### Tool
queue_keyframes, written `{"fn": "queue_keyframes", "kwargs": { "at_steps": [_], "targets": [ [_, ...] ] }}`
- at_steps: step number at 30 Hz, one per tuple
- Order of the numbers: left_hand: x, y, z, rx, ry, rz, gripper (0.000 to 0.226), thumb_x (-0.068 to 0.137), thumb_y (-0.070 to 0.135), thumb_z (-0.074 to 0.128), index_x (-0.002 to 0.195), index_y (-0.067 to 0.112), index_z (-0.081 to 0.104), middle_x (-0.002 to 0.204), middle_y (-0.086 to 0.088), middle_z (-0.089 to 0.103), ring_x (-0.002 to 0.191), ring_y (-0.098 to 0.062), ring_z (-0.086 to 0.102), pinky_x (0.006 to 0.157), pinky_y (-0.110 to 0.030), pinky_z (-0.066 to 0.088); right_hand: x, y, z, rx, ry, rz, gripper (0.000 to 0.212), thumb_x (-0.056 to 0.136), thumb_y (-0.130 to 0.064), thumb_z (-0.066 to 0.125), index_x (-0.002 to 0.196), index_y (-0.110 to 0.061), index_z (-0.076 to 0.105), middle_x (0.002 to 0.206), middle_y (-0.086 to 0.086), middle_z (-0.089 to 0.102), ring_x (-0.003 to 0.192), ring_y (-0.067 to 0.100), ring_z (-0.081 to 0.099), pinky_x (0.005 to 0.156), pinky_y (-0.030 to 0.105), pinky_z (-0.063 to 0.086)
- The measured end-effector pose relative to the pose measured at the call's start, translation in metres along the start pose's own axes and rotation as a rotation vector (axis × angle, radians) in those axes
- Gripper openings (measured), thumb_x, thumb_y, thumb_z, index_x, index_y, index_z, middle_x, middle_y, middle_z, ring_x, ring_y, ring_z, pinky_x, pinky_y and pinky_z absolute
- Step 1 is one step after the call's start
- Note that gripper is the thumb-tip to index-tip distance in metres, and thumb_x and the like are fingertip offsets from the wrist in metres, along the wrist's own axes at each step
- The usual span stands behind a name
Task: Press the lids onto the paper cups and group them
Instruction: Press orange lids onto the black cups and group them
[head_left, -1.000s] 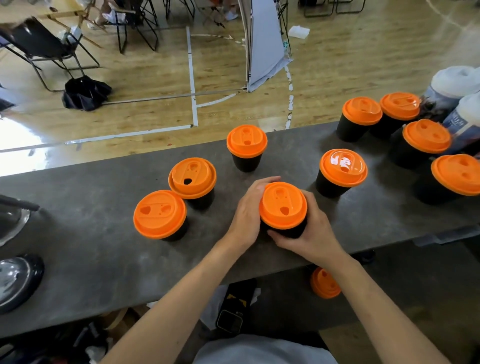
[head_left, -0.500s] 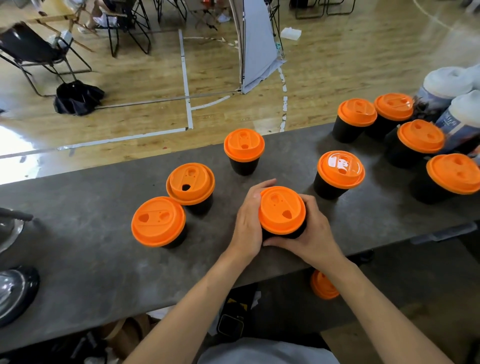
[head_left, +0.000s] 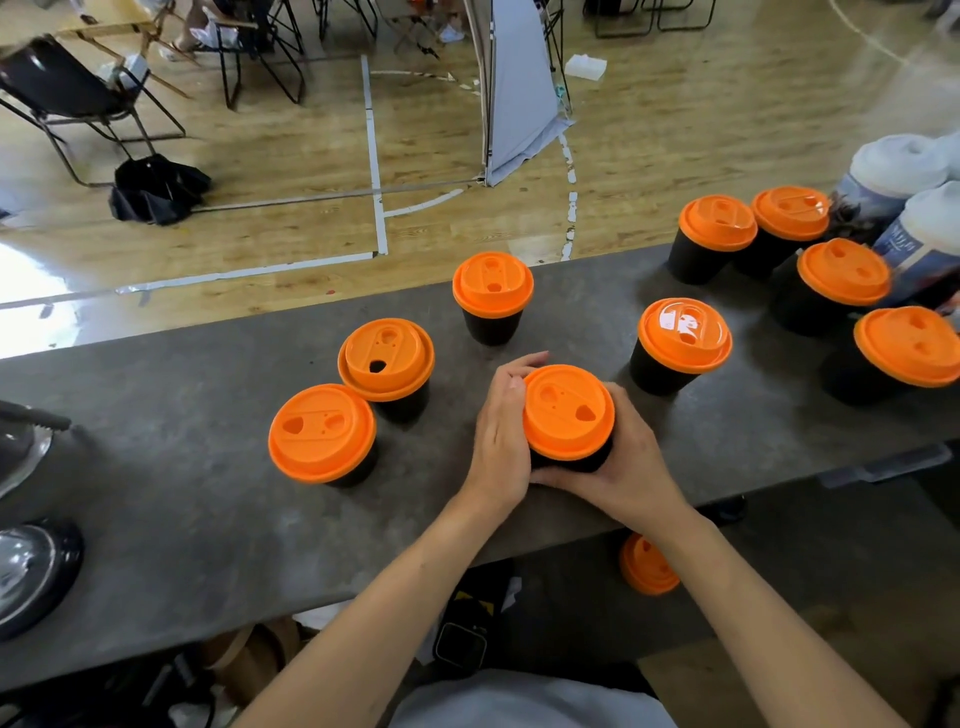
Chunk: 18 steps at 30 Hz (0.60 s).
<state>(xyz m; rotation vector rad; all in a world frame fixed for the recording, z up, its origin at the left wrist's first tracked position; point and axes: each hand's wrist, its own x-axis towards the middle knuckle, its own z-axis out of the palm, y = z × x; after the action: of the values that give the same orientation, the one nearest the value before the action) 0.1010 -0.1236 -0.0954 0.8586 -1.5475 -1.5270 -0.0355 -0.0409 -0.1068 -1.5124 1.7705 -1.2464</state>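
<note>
A black paper cup with an orange lid (head_left: 567, 411) stands on the grey counter (head_left: 208, 519) near its front edge. My left hand (head_left: 498, 441) wraps its left side and my right hand (head_left: 623, 457) wraps its right side and base. To the left stand two lidded cups (head_left: 322, 432), and the lid of the farther one (head_left: 387, 358) sits tilted. One cup (head_left: 492, 285) stands behind my hands, another (head_left: 684, 335) to the right. Several lidded cups (head_left: 841, 270) cluster at the far right.
White-lidded printed containers (head_left: 914, 218) stand at the right end of the counter. Dark metal bowls (head_left: 31, 571) sit at the left end. A loose orange lid (head_left: 647, 566) lies on the floor below the counter. Folding chairs (head_left: 67, 93) stand on the wooden floor beyond.
The cup has turned slightly between my hands, its sip hole moving to the right. Both hands stay wrapped around it at the same spot.
</note>
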Motion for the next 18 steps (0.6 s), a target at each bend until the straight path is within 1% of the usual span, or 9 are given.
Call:
{"fn": "queue_keyframes", "kwargs": {
  "at_steps": [2,5,7,9,12,13,15,17,18],
  "targets": [
    [0.001,-0.001,-0.001,-0.008,-0.003,0.000,0.039,0.107,0.031,0.026,0.121,0.013,0.058,0.135,0.001,0.062,0.120,-0.010,0.061,0.101,-0.018,0.044,0.000,-0.002,0.001,-0.028,0.014,-0.002,0.093,0.062,-0.058,0.093,0.138,-0.026,0.049,0.133,-0.014,0.059,0.126,0.001,0.056,0.102,0.011,0.041],
    [0.008,0.002,-0.002,-0.026,-0.070,-0.068,0.050,0.102,0.039,0.027,0.133,0.014,0.057,0.137,-0.001,0.063,0.124,-0.011,0.061,0.106,-0.023,0.045,0.002,-0.001,0.000,-0.022,0.033,-0.027,0.084,0.068,-0.049,0.093,0.139,-0.036,0.048,0.133,-0.021,0.058,0.127,-0.003,0.055,0.104,0.009,0.040],
    [0.012,0.003,-0.001,-0.035,-0.108,-0.111,0.056,0.100,0.043,0.028,0.141,0.016,0.056,0.138,0.002,0.063,0.126,-0.006,0.059,0.105,-0.016,0.044,0.002,-0.001,-0.001,-0.007,0.031,-0.037,0.084,0.069,-0.050,0.090,0.139,-0.045,0.044,0.135,-0.028,0.056,0.129,-0.004,0.054,0.105,0.009,0.039],
    [0.012,0.004,-0.001,-0.008,-0.117,-0.109,0.056,0.102,0.045,0.028,0.142,0.019,0.056,0.139,0.006,0.063,0.127,0.000,0.057,0.102,-0.010,0.041,0.002,-0.001,0.000,-0.007,0.040,-0.033,0.089,0.066,-0.054,0.090,0.139,-0.053,0.039,0.135,-0.035,0.054,0.130,-0.006,0.053,0.106,0.008,0.039],
    [0.009,0.002,0.000,0.044,-0.068,-0.057,0.052,0.105,0.041,0.026,0.139,0.020,0.058,0.136,0.004,0.064,0.126,-0.001,0.058,0.102,-0.010,0.041,0.001,-0.002,0.002,-0.005,0.070,0.010,0.097,0.056,-0.067,0.091,0.132,-0.062,0.032,0.132,-0.043,0.050,0.127,-0.014,0.050,0.100,0.001,0.036],
    [0.007,0.001,0.002,0.050,-0.051,-0.042,0.051,0.105,0.040,0.025,0.138,0.019,0.059,0.135,0.002,0.064,0.125,-0.002,0.058,0.102,-0.011,0.041,0.001,-0.002,0.002,-0.014,0.074,0.016,0.094,0.054,-0.071,0.090,0.130,-0.061,0.034,0.129,-0.042,0.051,0.124,-0.014,0.051,0.098,0.001,0.036],
    [0.002,-0.001,0.002,0.036,-0.025,-0.033,0.052,0.105,0.040,0.024,0.136,0.016,0.060,0.133,0.000,0.064,0.124,-0.003,0.059,0.101,-0.012,0.042,0.001,-0.002,0.002,-0.034,0.067,0.008,0.088,0.058,-0.072,0.088,0.130,-0.048,0.043,0.126,-0.033,0.056,0.122,-0.007,0.055,0.097,0.005,0.039],
    [0.001,-0.001,0.001,0.004,-0.011,-0.020,0.056,0.102,0.047,0.027,0.133,0.015,0.060,0.131,0.000,0.066,0.123,-0.006,0.060,0.103,-0.018,0.044,0.002,-0.001,0.002,-0.036,0.055,-0.003,0.084,0.065,-0.065,0.089,0.133,-0.034,0.050,0.127,-0.022,0.059,0.122,0.000,0.058,0.100,0.012,0.043],
    [0.004,0.000,0.000,-0.021,-0.015,-0.028,0.060,0.098,0.053,0.029,0.132,0.016,0.061,0.132,0.000,0.066,0.123,-0.008,0.061,0.105,-0.021,0.045,0.002,-0.001,0.002,-0.035,0.046,-0.009,0.083,0.067,-0.059,0.089,0.135,-0.031,0.051,0.129,-0.017,0.061,0.124,0.002,0.059,0.102,0.015,0.045]
  ]
}}
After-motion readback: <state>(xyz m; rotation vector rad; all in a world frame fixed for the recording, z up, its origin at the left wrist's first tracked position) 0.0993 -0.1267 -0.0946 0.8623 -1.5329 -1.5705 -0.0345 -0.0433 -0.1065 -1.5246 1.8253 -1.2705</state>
